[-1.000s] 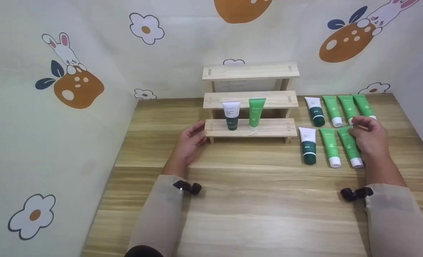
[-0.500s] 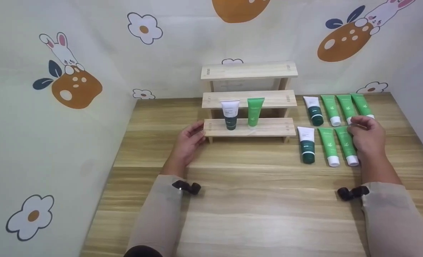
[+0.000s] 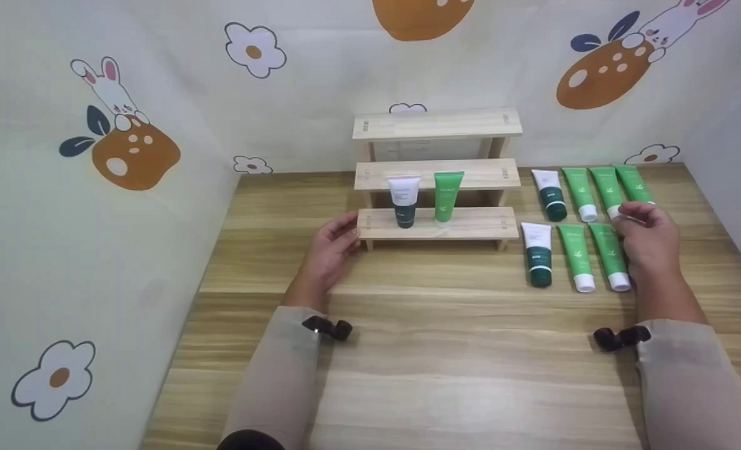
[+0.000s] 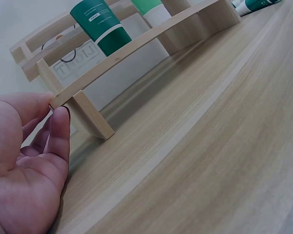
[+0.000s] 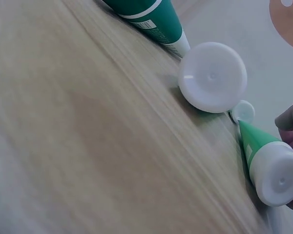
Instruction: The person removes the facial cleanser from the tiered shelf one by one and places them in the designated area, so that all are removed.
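Note:
A three-step wooden display stand (image 3: 483,222) stands against the back wall. My left hand (image 3: 327,251) pinches the left end of its lowest step; in the left wrist view the thumb lies at the corner with fingers curled below. On that step stand a white-and-dark-green tube (image 3: 405,200) and a green tube (image 3: 448,196), both cap down. My right hand (image 3: 651,240) hovers at the right side of a front-row green tube (image 3: 609,255) lying on the table. Its fingers are loosely bent around nothing in the right wrist view, beside a white-capped green tube (image 5: 278,170).
Right of the stand, more tubes lie in two rows, among them a white-and-dark-green tube (image 3: 538,253) and a green tube (image 3: 576,256) in front. The wood-grain table (image 3: 458,350) meets a patterned back wall (image 3: 320,94) and side walls.
My right hand has shifted very slightly to the right, off the edge of the green tube. The left hand and the stand keep their places.

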### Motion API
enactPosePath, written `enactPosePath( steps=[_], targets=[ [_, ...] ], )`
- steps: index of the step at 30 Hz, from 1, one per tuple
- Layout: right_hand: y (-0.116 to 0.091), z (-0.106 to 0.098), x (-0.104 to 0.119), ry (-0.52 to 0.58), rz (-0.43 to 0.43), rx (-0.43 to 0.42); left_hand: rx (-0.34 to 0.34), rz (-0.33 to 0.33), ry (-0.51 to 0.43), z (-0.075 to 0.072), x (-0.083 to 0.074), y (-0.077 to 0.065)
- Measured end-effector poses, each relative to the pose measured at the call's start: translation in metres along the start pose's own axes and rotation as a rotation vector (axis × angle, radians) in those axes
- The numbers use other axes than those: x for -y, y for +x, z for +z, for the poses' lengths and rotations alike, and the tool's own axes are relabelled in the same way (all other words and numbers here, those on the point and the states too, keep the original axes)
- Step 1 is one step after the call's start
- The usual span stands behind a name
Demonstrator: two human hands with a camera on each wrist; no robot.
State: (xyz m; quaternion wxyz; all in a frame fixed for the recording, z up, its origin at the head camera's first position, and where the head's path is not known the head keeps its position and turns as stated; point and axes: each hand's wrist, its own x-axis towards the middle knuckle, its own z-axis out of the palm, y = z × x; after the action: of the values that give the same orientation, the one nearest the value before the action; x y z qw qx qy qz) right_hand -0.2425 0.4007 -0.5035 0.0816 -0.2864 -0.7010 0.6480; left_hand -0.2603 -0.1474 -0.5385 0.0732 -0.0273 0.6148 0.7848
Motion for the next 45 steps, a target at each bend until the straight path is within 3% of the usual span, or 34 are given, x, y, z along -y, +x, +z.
enactPosePath(
  steps=[8,14,19,27,33,45],
  targets=[
    [-0.005,0.004,0.007,0.15,-0.049,0.015,-0.012,-0.009,-0.012,0.001,-0.001,-0.001],
    [-0.018,0.017,0.015,0.22,-0.177,0.129,-0.015,-0.018,-0.022,0.0,-0.001,-0.001],
    [-0.033,0.037,0.021,0.257,-0.235,0.231,-0.011,-0.006,-0.043,0.0,0.001,0.0],
    [-0.052,0.072,0.031,0.11,-0.281,0.311,-0.011,0.003,-0.03,0.001,0.001,0.0],
    [-0.063,0.102,0.036,0.233,-0.362,0.4,-0.008,0.0,-0.036,0.001,0.0,-0.001],
    [-0.091,0.148,0.052,0.296,-0.426,0.51,-0.02,-0.01,-0.029,0.001,0.001,0.001]
  ],
)
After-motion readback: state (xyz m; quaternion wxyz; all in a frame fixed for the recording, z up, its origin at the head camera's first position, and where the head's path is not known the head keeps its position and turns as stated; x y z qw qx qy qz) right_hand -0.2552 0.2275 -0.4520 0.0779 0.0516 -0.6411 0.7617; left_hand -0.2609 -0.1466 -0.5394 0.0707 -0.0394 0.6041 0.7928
